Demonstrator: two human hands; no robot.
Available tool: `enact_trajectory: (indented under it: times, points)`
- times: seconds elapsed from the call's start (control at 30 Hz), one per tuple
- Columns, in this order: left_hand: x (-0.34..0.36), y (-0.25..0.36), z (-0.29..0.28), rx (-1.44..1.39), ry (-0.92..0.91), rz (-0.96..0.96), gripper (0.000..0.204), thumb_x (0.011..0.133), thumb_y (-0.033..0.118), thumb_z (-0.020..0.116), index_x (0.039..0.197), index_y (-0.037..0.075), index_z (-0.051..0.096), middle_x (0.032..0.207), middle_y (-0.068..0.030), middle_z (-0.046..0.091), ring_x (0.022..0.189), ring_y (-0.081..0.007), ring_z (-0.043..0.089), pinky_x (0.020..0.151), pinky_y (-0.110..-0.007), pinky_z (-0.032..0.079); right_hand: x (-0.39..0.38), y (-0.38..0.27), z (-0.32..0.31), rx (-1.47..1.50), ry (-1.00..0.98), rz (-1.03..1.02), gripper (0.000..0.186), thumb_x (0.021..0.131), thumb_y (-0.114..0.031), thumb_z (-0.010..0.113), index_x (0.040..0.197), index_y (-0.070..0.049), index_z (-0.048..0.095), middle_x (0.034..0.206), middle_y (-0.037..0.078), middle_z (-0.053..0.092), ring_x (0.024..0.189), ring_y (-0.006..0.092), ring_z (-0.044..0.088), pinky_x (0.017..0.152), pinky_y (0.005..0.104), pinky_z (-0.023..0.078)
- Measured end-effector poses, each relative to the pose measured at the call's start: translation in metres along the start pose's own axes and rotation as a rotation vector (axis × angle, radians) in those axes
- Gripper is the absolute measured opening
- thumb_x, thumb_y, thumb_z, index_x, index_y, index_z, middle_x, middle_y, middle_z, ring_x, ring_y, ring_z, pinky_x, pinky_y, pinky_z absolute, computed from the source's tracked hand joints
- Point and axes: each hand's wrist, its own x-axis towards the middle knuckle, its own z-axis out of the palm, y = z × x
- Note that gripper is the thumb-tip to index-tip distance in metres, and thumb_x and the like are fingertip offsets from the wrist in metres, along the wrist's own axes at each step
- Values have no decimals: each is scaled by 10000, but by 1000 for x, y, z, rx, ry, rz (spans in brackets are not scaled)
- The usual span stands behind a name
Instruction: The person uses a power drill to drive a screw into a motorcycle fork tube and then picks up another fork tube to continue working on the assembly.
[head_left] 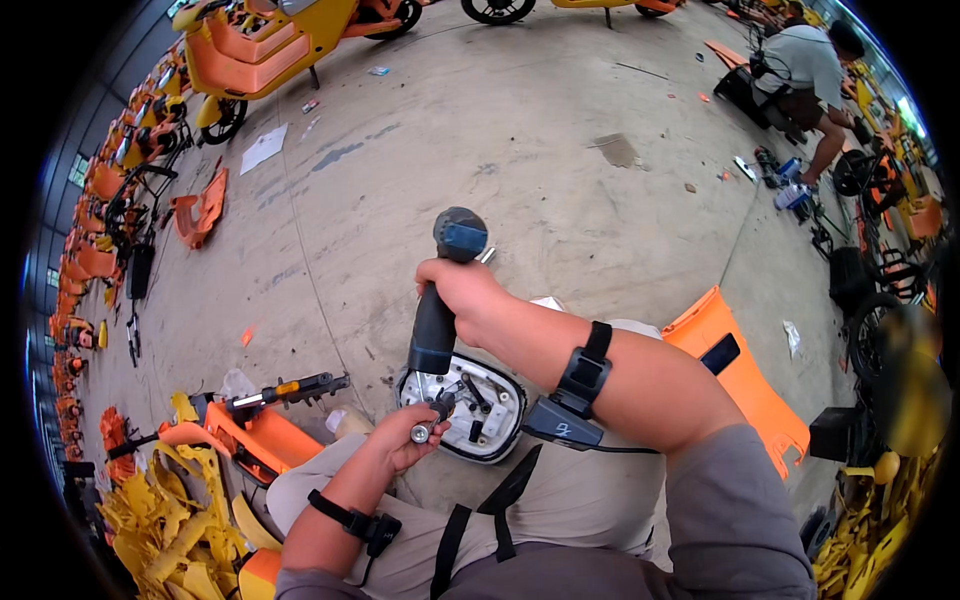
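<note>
Work seemingly unfinished: right hand (458,290) clamped round power tool (432,320), left hand (400,442) pinching metal cylinder (420,433); six-o'clock tray (513,402) holds parts (476,431).

Bright, even light on the floor (430,130), soft shadows, curved fisheye rim, blurry patch (907,380) far right.

Power tool (430,335): matt plastic | Round-ended part (420,433): shiny metal | Housing (503,408): plastic | Panel (745,385): smooth plastic | Trousers (590,505): matt cloth
</note>
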Motion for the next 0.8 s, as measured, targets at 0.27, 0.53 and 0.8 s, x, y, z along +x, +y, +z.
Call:
enact_trajectory:
  times: [0.27,0.53,0.8]
  points:
    - [31,4,16,334,58,208,634,901,19,629,1458,-25,331,1032,-167,628,899,-227,647,737,-312,524,10,-30,-12,44,20,11,86,777,-87,661,798,-36,595,739,93,597,667,220,575,636,388,486]
    - [22,3,13,397,64,194,455,898,31,601,1340,-5,500,1143,-117,583,964,-242,663,730,-329,531,3,-40,-11,94,46,24,120,787,-75,654,870,-61,569,781,78,604,732,199,580,726,378,482]
    - [11,19,18,525,61,242,333,910,96,588,1234,20,563,1121,-94,603,936,-196,669,694,-317,506,6,-35,-11,37,50,42,108,782,-77,656,850,-63,573,782,82,603,729,199,576,723,380,480]
